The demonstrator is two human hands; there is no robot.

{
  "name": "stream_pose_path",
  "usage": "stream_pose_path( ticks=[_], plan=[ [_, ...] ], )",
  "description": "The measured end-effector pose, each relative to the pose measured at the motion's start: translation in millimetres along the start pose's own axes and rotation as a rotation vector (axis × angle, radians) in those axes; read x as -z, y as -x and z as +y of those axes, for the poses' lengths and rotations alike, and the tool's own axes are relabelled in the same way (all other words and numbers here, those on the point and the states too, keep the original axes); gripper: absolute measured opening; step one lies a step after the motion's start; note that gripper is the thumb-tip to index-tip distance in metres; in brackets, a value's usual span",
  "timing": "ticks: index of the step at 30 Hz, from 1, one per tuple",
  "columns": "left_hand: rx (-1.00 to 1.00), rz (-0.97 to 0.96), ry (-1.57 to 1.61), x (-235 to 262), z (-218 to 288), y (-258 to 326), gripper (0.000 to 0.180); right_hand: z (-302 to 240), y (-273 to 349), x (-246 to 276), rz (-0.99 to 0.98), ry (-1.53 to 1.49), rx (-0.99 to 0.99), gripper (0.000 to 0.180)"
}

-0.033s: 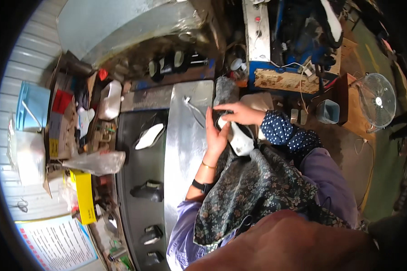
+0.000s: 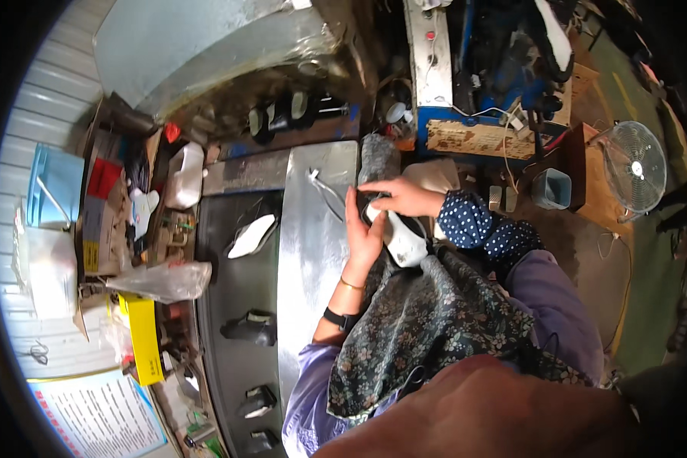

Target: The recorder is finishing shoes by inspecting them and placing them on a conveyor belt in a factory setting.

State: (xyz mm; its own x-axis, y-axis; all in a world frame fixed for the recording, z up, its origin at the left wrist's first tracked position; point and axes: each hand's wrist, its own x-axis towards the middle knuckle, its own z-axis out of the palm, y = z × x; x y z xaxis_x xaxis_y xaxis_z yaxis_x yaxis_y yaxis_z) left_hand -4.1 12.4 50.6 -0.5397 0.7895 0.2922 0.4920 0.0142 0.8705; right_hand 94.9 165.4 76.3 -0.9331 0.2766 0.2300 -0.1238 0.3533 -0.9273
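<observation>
A shoe (image 2: 406, 243) with a white underside and a dark upper lies against my lap, its toe end pointing away from me. My left hand (image 2: 364, 233) holds it along the left side, thumb on the white surface and fingers pointing forward. From the right, my right hand (image 2: 411, 198) reaches across the far end of the shoe, thumb on the white part and fingers meeting my left hand. The fingers partly hide that end. Just beyond the hands is a grey fuzzy roll (image 2: 380, 156). A pale strap (image 2: 326, 192) lies on the metal table (image 2: 311, 282) to the left.
Several dark shoes, one with a white underside (image 2: 252, 237), rest on the dark belt (image 2: 229, 290) at left. A metal hood (image 2: 214, 53) stands ahead. To the right are a blue machine (image 2: 473, 145), a grey-blue bin (image 2: 552, 189) and a fan (image 2: 637, 168).
</observation>
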Motion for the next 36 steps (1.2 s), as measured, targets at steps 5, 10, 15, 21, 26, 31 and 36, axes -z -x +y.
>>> stream_pose_path(
  ticks=[5, 10, 15, 21, 26, 31, 36],
  plan=[
    [-0.018, 0.050, -0.070, -5.9, -7.8, 6.3, 0.071, 6.7, 14.7, -20.3, 0.153, -0.011, -0.042, 0.042],
    [-0.095, -0.031, -0.228, 20.6, -15.5, -37.1, 0.066, 53.2, 46.6, -37.2, 0.265, -0.177, -0.244, 0.038],
    [0.482, -0.214, 0.662, 23.6, -45.5, -61.0, 0.054, 49.8, 54.0, -26.5, 0.299, -0.151, -0.375, 0.027],
    [0.523, -0.104, 0.805, -0.4, -40.8, -16.8, 0.051, 69.8, 72.9, -61.6, 0.306, -0.113, -0.589, 0.062],
    [0.561, -0.117, 0.675, 1.8, -42.4, -18.4, 0.049, 37.9, 47.5, -49.0, -0.070, 0.882, -0.097, 0.032],
    [0.549, -0.112, 0.643, -0.9, -53.5, -33.5, 0.050, 36.0, 23.2, -47.3, -0.098, 0.956, -0.277, 0.030],
    [0.545, -0.135, 0.545, -4.2, -50.2, -35.9, 0.056, 63.0, 66.9, -37.7, -0.155, 0.023, -0.529, 0.055]
  ],
)
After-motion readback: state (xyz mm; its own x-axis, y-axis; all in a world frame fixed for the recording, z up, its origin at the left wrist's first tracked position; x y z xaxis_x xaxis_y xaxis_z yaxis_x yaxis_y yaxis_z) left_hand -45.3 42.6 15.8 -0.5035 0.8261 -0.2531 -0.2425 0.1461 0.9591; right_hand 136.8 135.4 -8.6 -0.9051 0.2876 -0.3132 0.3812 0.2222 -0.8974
